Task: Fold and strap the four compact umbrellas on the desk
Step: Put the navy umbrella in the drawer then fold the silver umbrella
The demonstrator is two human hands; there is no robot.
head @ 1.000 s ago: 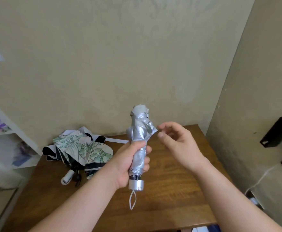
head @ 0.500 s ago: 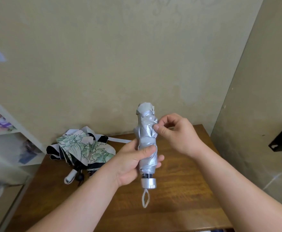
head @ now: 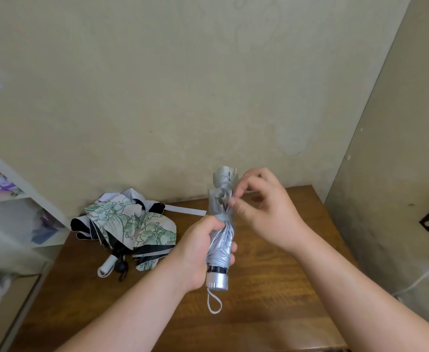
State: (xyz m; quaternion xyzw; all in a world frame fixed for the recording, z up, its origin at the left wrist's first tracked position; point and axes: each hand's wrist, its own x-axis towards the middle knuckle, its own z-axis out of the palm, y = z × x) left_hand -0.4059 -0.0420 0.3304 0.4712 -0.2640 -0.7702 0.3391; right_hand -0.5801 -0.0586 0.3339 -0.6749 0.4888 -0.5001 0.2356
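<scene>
Strapping stage, by the look: silver umbrella (head: 219,240) upright at frame centre, gripped by left hand (head: 195,252); right hand (head: 261,207) pinching upper canopy folds. Next: tuck pleats, wrap strap. Floral umbrella (head: 129,224) unfolded, centre-left on desk (head: 271,301).

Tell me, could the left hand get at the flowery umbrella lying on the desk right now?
Probably not yet. The left hand grips the silver umbrella, so it isn't free. The floral umbrella lies uncovered on the desk just beside that hand, so the path looks clear.
</scene>
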